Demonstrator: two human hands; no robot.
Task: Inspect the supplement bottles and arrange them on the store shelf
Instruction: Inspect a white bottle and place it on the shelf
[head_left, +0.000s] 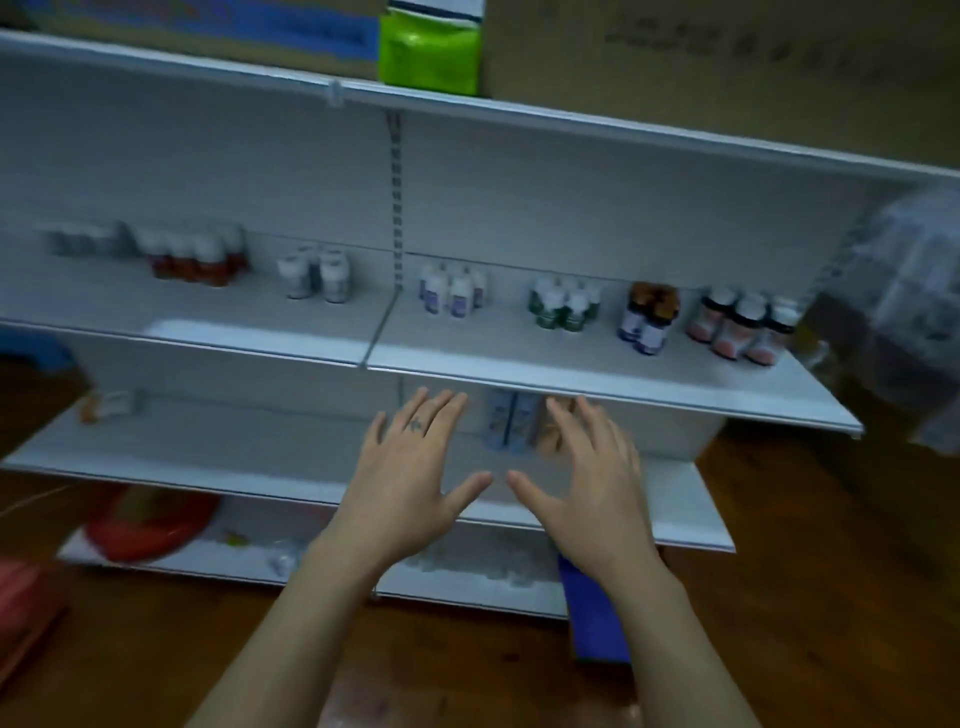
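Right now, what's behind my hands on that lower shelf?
Between the left hand and right hand, two pale blue containers stand on the lower shelf. The right hand's fingers partly cover a tan item beside them. The labels are too blurred to read.

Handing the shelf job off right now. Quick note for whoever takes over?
Hands: left hand and right hand are both open, fingers spread, holding nothing, in front of the lower shelf.
Things: middle shelf carries bottle clusters, among them red-label bottles, green-label bottles and pink-label bottles. Pale blue containers stand at the back of the lower shelf, beyond the fingertips.
Done: clusters look grouped by kind.
Left: probably the lower-shelf containers; blur hides labels.
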